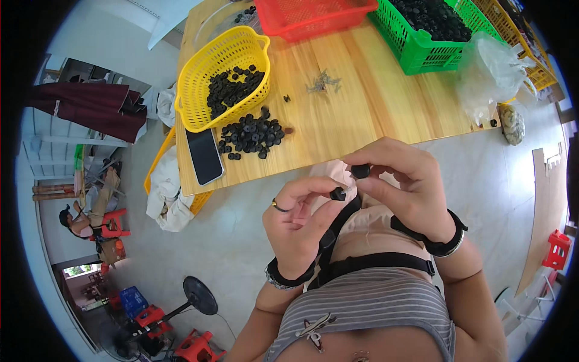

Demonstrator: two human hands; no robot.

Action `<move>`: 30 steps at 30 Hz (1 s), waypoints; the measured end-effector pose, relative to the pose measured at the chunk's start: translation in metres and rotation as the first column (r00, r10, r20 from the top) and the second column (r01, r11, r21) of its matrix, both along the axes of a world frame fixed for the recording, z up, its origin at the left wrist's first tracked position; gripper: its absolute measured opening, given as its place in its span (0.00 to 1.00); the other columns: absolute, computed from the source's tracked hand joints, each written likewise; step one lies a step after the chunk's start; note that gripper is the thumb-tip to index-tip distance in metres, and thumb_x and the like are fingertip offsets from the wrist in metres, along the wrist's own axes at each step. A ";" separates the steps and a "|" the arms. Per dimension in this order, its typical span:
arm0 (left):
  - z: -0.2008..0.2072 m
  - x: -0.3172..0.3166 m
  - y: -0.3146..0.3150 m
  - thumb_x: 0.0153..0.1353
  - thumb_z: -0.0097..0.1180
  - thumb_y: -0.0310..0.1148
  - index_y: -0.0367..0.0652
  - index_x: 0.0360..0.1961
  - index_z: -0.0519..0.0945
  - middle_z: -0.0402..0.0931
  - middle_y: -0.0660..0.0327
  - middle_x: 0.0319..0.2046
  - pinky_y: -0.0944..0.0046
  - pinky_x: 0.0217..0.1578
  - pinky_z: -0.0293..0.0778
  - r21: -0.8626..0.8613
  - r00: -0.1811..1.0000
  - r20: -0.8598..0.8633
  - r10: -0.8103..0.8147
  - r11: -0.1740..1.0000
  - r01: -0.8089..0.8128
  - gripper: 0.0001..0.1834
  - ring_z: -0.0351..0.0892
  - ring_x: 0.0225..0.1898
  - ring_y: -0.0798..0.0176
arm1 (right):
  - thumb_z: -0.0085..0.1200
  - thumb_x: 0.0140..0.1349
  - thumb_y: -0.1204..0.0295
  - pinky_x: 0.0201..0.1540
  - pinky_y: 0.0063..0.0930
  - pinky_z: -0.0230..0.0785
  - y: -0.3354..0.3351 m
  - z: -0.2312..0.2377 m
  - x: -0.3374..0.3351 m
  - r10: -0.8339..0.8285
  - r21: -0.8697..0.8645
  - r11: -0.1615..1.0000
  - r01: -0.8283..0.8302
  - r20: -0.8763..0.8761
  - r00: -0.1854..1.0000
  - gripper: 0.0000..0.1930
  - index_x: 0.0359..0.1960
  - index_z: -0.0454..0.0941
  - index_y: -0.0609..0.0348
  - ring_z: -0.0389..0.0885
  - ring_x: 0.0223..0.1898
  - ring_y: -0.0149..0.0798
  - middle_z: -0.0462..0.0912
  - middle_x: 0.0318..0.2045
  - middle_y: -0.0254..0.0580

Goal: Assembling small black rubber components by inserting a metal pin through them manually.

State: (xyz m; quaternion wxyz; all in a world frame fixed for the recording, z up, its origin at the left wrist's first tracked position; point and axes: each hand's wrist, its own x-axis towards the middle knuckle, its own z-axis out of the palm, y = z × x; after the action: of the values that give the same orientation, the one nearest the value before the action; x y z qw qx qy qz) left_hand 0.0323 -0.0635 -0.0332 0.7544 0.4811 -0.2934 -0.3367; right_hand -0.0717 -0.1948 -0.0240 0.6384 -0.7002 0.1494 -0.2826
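Between the thumb and forefinger of my left hand [301, 217] is a small black round part [338, 193], with what looks like a thin pale pin at its side. My right hand [403, 184] pinches another black round part [360, 171], slightly higher and to the right. The two parts are close together but apart, just off the table's near edge. On the wooden table [362, 114] lies a loose pile of black round parts [252, 134]. Beyond it, a yellow basket [192, 90] holds many more. A small heap of thin pale pins [324, 82] lies mid-table.
A phone [205, 157] lies at the table's left corner. At the back stand a red basket [319, 24] and a green crate [416, 57] of black parts, beside a clear plastic bag [491, 75]. A fan [199, 295] stands lower left; a person [81, 223] sits far left.
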 end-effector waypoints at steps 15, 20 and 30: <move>0.034 -0.005 0.005 0.44 0.63 0.24 0.37 0.34 0.78 0.76 0.55 0.29 0.72 0.26 0.68 0.004 0.578 0.806 0.129 0.975 -0.224 0.13 0.73 0.28 0.63 | 0.52 0.49 0.89 0.42 0.25 0.67 0.012 -0.003 -0.013 0.084 0.092 0.989 -0.112 0.263 0.961 0.16 0.41 0.69 0.68 0.75 0.41 0.35 0.77 0.39 0.47; 0.036 -0.006 0.005 0.42 0.64 0.23 0.37 0.34 0.78 0.76 0.56 0.29 0.72 0.25 0.68 0.003 0.524 0.840 0.142 0.964 -0.265 0.14 0.73 0.28 0.63 | 0.54 0.48 0.88 0.41 0.24 0.68 0.013 -0.001 -0.012 0.071 0.018 0.997 -0.079 0.262 0.963 0.15 0.39 0.71 0.67 0.76 0.39 0.35 0.78 0.37 0.47; 0.032 -0.005 0.004 0.43 0.64 0.23 0.38 0.35 0.78 0.76 0.56 0.30 0.73 0.24 0.68 0.004 0.538 0.832 0.135 0.968 -0.250 0.14 0.73 0.28 0.64 | 0.58 0.46 0.85 0.35 0.22 0.70 0.012 0.000 -0.013 0.023 -0.085 0.996 -0.008 0.178 0.984 0.15 0.37 0.73 0.64 0.79 0.35 0.35 0.80 0.33 0.44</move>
State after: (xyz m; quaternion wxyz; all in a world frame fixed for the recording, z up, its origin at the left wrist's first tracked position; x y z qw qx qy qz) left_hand 0.0269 -0.0598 -0.0014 0.5302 0.6569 -0.5361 -0.0042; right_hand -0.0850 -0.1824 -0.0241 0.6215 -0.6992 0.0739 -0.3455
